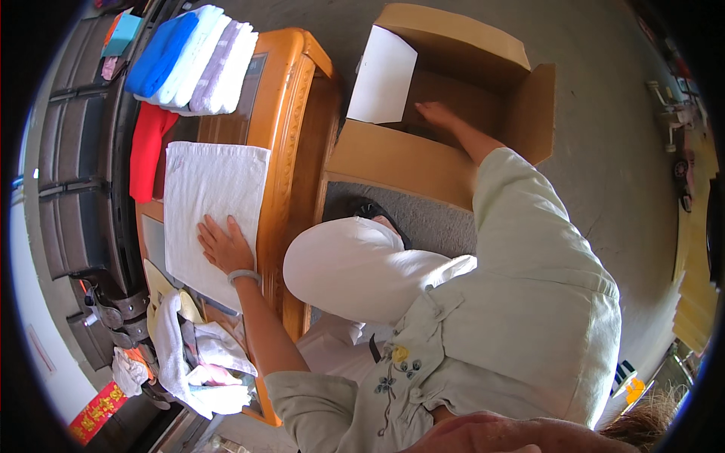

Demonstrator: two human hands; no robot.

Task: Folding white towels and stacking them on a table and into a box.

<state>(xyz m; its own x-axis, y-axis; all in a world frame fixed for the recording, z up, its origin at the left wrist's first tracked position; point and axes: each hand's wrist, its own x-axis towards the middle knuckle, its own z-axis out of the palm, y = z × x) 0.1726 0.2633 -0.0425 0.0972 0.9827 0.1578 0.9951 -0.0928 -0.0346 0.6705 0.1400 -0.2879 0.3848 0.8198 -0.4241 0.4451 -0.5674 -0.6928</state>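
Note:
A white towel (215,181) lies spread flat on the wooden table (291,128) to my left. My left hand (226,245) rests on it, palm down with the fingers spread, and a pale bracelet circles the wrist. On the right, my right hand (439,115) reaches over the near wall of an open cardboard box (400,155). Its fingers point left, close to a white sheet (382,75) at the box's left side. No held thing shows in that hand, and part of the box's inside is in shadow.
Folded towels (192,64), blue, white and grey, are stacked at the table's far end beside a red cloth (149,151). A heap of crumpled cloths (204,351) lies at the near end. A dark sofa (79,151) runs along the left. A grey mat (438,219) lies below the box.

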